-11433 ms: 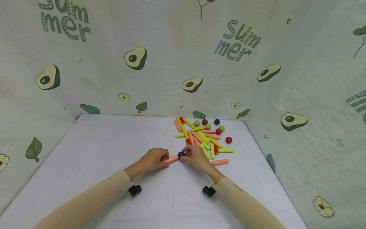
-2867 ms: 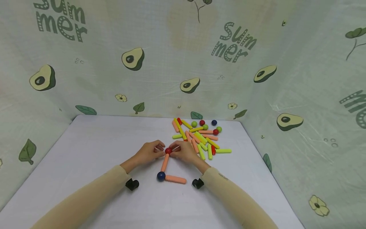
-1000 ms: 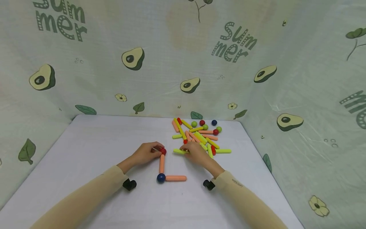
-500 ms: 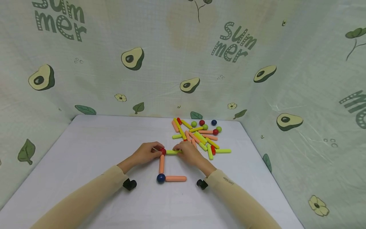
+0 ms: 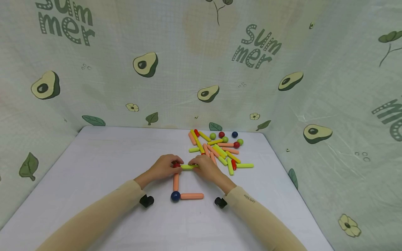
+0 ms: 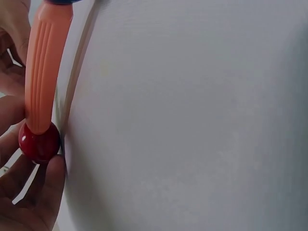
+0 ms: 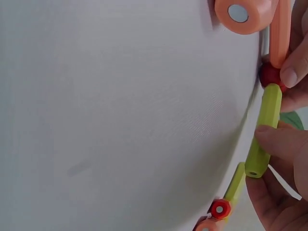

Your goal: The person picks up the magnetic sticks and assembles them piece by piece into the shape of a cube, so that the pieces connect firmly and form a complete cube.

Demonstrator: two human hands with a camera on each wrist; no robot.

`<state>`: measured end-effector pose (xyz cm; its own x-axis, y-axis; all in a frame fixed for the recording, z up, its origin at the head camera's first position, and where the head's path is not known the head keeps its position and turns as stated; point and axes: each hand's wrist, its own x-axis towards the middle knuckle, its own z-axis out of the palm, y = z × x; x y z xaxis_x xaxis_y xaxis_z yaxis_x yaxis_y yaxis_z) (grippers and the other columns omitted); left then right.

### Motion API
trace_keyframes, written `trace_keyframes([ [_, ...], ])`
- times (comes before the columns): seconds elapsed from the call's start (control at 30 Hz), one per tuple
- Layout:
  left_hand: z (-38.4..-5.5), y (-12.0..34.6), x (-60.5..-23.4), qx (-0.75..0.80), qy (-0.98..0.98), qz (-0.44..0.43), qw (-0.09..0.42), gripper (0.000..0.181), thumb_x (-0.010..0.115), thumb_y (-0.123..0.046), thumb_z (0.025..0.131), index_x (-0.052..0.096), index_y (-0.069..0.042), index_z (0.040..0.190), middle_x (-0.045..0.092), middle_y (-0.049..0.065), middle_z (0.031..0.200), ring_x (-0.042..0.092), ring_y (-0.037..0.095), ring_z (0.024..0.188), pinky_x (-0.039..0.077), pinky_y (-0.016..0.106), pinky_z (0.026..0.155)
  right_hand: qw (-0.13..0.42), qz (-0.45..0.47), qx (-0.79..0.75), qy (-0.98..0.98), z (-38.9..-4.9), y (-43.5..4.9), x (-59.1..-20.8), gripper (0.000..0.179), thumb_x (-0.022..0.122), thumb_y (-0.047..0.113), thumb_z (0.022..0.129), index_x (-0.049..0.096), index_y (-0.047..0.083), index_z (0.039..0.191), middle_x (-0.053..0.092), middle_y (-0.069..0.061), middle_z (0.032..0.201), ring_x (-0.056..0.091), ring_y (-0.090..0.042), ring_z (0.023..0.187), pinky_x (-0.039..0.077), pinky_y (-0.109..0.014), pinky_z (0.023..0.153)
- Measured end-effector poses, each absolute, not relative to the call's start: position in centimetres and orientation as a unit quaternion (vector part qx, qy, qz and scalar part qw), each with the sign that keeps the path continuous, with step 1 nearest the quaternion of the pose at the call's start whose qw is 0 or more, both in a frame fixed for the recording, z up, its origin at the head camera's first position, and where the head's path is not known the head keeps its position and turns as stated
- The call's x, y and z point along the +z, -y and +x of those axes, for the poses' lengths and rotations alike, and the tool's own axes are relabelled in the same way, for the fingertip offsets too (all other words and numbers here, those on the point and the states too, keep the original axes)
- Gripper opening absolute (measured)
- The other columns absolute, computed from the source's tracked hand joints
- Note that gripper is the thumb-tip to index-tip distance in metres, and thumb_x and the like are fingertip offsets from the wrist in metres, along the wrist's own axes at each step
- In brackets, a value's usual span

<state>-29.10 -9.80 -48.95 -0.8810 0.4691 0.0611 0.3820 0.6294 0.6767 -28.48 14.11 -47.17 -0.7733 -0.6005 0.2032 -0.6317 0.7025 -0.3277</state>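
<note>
My left hand [image 5: 164, 167] pinches a glossy red ball [image 5: 176, 165] between thumb and fingers. With thumb and fingers, my right hand [image 5: 206, 167] holds a lime-green magnetic building stick [image 7: 266, 122], whose far end touches that ball. From the ball an orange stick [image 5: 176, 182] runs toward me to a dark blue ball [image 5: 175, 196]. A second orange stick [image 5: 192, 196] reaches right from the blue ball, its free end showing a silvery disc in the right wrist view. In the left wrist view the first orange stick [image 6: 45, 72] meets the red ball.
Beyond my right hand lies a loose pile of yellow sticks [image 5: 233, 156], orange, lime and red ones. Green balls [image 5: 213, 136], red balls [image 5: 221, 134] and a blue ball [image 5: 235, 134] sit at its back edge. A printed cloth [image 5: 176, 104] hangs behind the white table [image 5: 125, 146].
Blue ball, two orange sticks and red ball became joined into an L. My right hand then brought a lime stick from the pile leftward against the red ball; since then the joined pieces shifted slightly left.
</note>
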Motion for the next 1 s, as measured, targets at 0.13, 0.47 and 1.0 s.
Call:
trace_keyframes([
  [0.13, -29.2, 9.5, -49.1, 0.352, -0.906, 0.226, 0.063, 0.021, 0.08, -0.022, 0.095, 0.079, -0.016, 0.115, 0.073, -0.001, 0.11, 0.06, 0.015, 0.095, 0.052, 0.038, 0.088, 0.045, 0.332, 0.191, 0.923, -28.3, -13.9, -47.2, 0.021, 0.08, 0.006, 0.095, 0.082, 0.01, 0.115, 0.078, -0.003, 0.102, 0.068, -0.016, 0.092, 0.057, -0.031, 0.088],
  [0.47, -29.2, 9.1, -49.3, 0.343, -0.911, 0.219, 0.062, 0.016, 0.077, -0.022, 0.099, 0.078, -0.017, 0.113, 0.073, 0.0, 0.112, 0.06, 0.016, 0.097, 0.052, 0.04, 0.091, -0.006, 0.245, 0.249, 0.937, -28.8, -17.8, -45.9, 0.03, 0.075, 0.015, 0.101, 0.075, 0.009, 0.13, 0.072, -0.004, 0.116, 0.063, -0.024, 0.104, 0.054, -0.043, 0.094],
  [1.0, -29.2, 8.6, -49.4, 0.339, -0.917, 0.201, 0.064, 0.017, 0.077, -0.024, 0.099, 0.077, -0.017, 0.114, 0.071, 0.001, 0.111, 0.059, 0.017, 0.097, 0.053, 0.04, 0.09, 0.033, 0.065, 0.221, 0.972, -35.9, -30.2, -45.8, 0.041, 0.067, 0.012, 0.105, 0.063, 0.003, 0.145, 0.062, -0.02, 0.13, 0.057, -0.036, 0.112, 0.054, -0.051, 0.103],
])
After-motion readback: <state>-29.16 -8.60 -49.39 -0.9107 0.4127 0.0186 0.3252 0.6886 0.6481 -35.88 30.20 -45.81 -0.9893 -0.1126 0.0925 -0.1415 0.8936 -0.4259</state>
